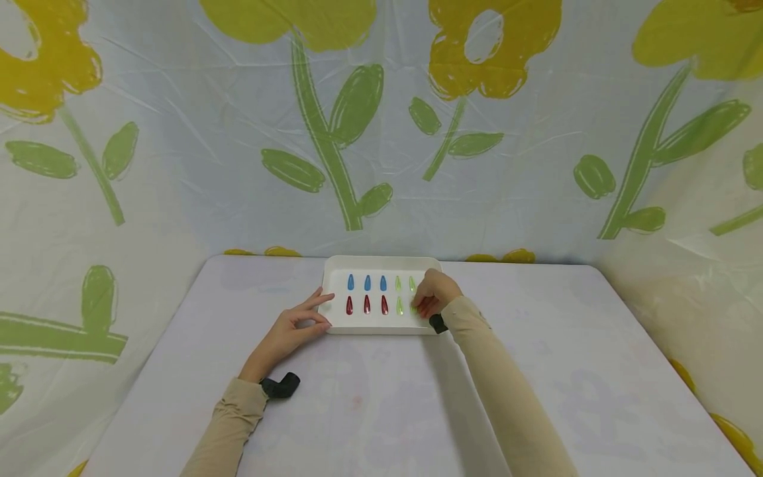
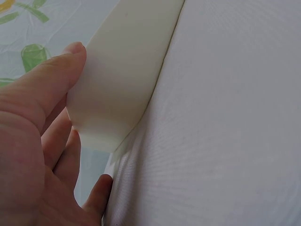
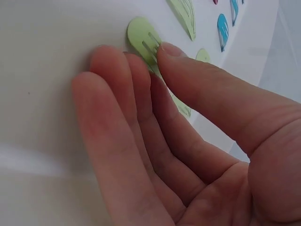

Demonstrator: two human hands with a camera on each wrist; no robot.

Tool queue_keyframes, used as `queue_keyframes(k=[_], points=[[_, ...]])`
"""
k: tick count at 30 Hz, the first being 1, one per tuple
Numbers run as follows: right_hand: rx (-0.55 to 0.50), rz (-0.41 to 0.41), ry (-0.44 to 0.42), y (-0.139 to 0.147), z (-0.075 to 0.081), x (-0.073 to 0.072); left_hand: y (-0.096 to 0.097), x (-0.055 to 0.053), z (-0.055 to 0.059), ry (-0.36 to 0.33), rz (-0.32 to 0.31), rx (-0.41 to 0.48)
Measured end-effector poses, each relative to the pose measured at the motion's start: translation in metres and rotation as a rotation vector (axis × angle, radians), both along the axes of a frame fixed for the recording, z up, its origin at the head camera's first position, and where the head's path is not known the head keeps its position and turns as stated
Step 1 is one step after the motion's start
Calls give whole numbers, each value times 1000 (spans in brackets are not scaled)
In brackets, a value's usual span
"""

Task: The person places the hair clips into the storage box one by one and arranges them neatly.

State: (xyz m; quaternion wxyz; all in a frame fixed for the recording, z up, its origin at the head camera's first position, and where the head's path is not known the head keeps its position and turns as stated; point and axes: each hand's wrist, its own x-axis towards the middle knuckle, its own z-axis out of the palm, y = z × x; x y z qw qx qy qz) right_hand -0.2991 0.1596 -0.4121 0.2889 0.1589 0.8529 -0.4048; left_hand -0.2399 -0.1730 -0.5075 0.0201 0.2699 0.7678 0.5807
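Observation:
A shallow white tray [image 1: 369,329] holds snap hair clips in two rows. Three blue hair clips [image 1: 367,283] lie in the far row, three red hair clips [image 1: 366,305] in the near row, and several green hair clips [image 1: 398,283] fill the right side. My left hand [image 1: 292,329] holds the tray's near left corner, thumb at the front wall and fingers around the left side. Over the tray's right end, my right hand [image 1: 437,293] pinches a green hair clip [image 3: 140,35] between thumb and fingers. That clip's narrow end is hidden by the fingers.
The tray stands near the back edge of a table covered in pale cloth [image 1: 369,411]. Behind and beside it hangs a flower-printed curtain [image 1: 238,132]. Black wrist-camera mounts [image 1: 281,385] sit on both wrists.

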Motion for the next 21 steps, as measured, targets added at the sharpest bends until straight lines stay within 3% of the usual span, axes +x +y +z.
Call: queue_keyframes(k=[21], points=[[42, 22, 3, 2, 2, -1, 1, -1, -1, 20, 0, -2]])
